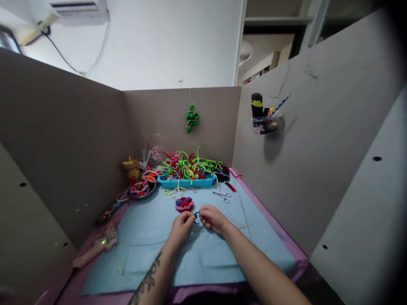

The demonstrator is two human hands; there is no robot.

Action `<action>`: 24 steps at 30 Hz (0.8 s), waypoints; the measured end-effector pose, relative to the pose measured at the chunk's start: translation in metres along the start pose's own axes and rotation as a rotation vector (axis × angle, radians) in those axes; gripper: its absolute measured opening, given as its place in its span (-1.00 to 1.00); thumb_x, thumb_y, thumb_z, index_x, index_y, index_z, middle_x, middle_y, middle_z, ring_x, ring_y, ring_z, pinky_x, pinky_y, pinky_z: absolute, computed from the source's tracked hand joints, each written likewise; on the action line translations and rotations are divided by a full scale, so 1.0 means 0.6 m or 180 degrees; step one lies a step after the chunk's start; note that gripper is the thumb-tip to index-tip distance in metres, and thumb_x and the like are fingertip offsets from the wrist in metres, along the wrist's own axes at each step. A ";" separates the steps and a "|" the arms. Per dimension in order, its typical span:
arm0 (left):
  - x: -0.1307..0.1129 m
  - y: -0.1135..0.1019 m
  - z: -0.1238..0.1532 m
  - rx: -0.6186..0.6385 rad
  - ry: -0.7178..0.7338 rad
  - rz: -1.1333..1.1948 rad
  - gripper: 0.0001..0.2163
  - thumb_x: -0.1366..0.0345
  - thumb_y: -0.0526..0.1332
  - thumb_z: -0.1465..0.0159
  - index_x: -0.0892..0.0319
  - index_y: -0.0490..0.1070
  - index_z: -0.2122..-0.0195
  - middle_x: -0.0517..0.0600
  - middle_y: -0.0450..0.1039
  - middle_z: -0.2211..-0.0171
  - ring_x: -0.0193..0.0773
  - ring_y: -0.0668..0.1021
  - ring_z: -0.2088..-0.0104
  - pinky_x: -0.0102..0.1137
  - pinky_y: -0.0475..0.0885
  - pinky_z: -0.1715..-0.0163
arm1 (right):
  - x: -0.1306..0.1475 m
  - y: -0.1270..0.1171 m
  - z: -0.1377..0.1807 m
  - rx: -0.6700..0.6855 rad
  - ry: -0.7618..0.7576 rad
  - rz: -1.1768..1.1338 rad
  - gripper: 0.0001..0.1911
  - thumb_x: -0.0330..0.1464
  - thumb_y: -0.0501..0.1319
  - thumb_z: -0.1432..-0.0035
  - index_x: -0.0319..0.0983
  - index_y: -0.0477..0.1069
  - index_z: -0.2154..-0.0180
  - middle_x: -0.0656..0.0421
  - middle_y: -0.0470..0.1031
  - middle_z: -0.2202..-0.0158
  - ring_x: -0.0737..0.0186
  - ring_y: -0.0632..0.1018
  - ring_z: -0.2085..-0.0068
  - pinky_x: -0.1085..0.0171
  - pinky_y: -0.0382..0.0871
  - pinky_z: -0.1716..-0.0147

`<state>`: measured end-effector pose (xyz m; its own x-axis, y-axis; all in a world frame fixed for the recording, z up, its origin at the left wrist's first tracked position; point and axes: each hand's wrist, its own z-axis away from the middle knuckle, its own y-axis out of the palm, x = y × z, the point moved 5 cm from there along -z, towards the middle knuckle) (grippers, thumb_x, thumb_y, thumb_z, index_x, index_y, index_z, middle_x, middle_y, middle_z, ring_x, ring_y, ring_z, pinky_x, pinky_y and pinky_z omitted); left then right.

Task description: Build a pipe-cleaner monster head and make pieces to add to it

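Note:
Between my two hands is a short dark-blue pipe cleaner, bent into a curve. My left hand pinches one end of it between closed fingertips. Just to the right, my right hand is also closed, its fingertips on the other end. Right behind my left hand, a small round craft piece in red, pink, purple and blue fuzzy material lies on the light-blue cloth. My fingers hide part of the pipe cleaner.
A blue tray heaped with colourful pipe cleaners stands at the back. Scissors lie to its front right. A metal bowl of craft pieces sits back left, a pink glue gun front left. Grey panels enclose the table.

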<state>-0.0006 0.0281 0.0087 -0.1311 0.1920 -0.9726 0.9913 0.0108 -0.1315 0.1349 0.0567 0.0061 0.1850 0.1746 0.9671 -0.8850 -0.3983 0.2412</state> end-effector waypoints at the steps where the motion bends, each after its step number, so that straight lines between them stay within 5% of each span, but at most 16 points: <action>1: 0.000 0.001 0.000 0.0002 0.0006 -0.0004 -0.75 0.11 0.25 -0.10 0.21 0.40 0.52 -0.18 0.26 0.68 -0.41 0.27 0.66 -0.50 0.14 0.63 | 0.001 -0.002 -0.001 -0.0069 -0.0085 0.0024 -0.81 -0.29 0.24 0.16 -0.23 0.26 0.53 0.31 0.33 0.64 0.47 0.26 0.67 0.47 -0.03 0.75; 6: -0.006 -0.002 -0.001 -0.0147 0.0101 -0.0039 -0.76 0.12 0.23 -0.11 0.20 0.40 0.51 -0.15 0.30 0.64 -0.38 0.32 0.61 -0.48 0.19 0.58 | 0.003 0.006 -0.003 -0.0226 -0.0423 0.0179 -0.76 -0.23 0.28 0.13 -0.23 0.32 0.45 0.33 0.36 0.59 0.44 0.33 0.63 0.46 0.09 0.72; 24: -0.020 -0.010 0.002 -0.0377 0.0299 -0.0206 -0.83 0.20 0.23 -0.09 0.18 0.41 0.52 -0.10 0.40 0.60 -0.30 0.42 0.54 -0.43 0.29 0.49 | -0.007 0.017 0.000 -0.0198 -0.0556 0.0773 -0.76 -0.21 0.25 0.02 -0.21 0.27 0.47 0.41 0.23 0.74 0.47 0.19 0.73 0.43 -0.02 0.72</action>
<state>-0.0049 0.0246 0.0211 -0.1984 0.2781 -0.9398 0.9763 0.1406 -0.1645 0.1249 0.0519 0.0046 0.0308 -0.0785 0.9964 -0.9358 -0.3527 0.0012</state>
